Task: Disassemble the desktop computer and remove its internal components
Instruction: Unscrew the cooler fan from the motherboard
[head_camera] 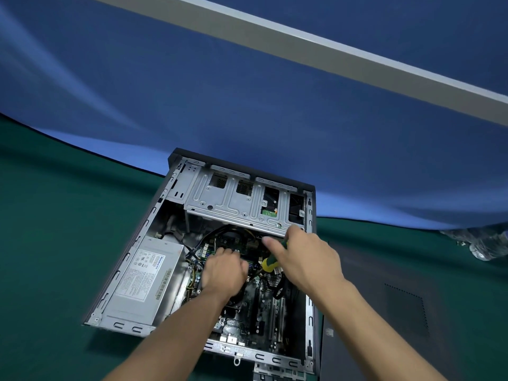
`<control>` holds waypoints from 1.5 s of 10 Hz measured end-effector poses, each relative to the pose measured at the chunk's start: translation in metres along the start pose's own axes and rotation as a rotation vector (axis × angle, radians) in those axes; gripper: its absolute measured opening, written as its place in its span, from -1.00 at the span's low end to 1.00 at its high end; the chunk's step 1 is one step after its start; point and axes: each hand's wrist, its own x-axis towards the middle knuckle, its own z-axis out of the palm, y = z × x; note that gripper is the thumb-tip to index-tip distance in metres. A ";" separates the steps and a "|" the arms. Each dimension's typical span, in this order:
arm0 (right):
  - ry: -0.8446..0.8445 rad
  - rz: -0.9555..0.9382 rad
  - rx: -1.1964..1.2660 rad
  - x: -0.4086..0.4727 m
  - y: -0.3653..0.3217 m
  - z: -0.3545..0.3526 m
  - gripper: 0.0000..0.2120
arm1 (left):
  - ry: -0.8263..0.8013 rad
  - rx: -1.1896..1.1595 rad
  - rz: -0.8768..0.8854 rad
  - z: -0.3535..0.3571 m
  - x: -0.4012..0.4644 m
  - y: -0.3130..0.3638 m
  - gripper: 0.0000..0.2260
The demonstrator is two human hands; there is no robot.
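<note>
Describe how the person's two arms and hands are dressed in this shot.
Both forearms are bare right up to the frame's bottom edge; no sleeves show. The left hand and right hand wear no gloves. No watch, ring or wristband can be seen on either.

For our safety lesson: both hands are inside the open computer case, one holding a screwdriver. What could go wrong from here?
1. The screwdriver in the right hand could slip and gouge the motherboard.
2. The left hand works among cables and might snag one.
</note>
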 end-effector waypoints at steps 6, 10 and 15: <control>0.192 -0.092 -0.124 -0.012 0.015 0.012 -0.77 | 0.005 0.013 -0.002 0.002 0.002 -0.002 -0.69; 0.182 -0.062 -0.085 -0.010 0.019 0.022 -0.75 | 0.014 0.020 0.006 0.003 0.002 -0.001 -0.68; 0.128 -0.059 -0.160 -0.012 0.010 0.018 -0.70 | 0.018 0.039 0.010 0.002 0.001 -0.001 -0.67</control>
